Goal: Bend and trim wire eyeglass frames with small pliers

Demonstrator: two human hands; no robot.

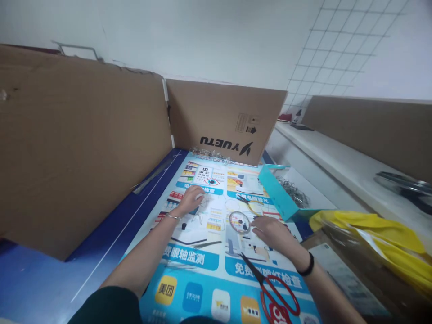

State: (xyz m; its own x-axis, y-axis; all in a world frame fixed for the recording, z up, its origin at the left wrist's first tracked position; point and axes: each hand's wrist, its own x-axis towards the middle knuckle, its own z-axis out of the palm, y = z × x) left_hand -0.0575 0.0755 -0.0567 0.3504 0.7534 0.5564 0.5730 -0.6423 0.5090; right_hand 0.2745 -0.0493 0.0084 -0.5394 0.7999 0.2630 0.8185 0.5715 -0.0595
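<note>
My left hand (191, 200) is over the printed poster, fingers curled together beside a faint, thin clear or wire piece (198, 218); what they pinch is too small to make out. On the right, my right hand (272, 231) has bent fingers at the right edge of a round, clear-looking ring (231, 223), like a roll of tape or wire, and appears to grip it. Just beyond lie pliers with yellow handles (255, 208). Nearer to me, red-handled scissors (264, 280) rest with dark blades pointing away, partly apart.
A turquoise box (277, 192) at the right contains a tangle of thin wiry pieces (293, 191). Cardboard panels (216, 117) stand at the back and left. Small clear pieces (211, 154) line the poster's far edge. Yellow plastic (367, 225) covers a carton at the right.
</note>
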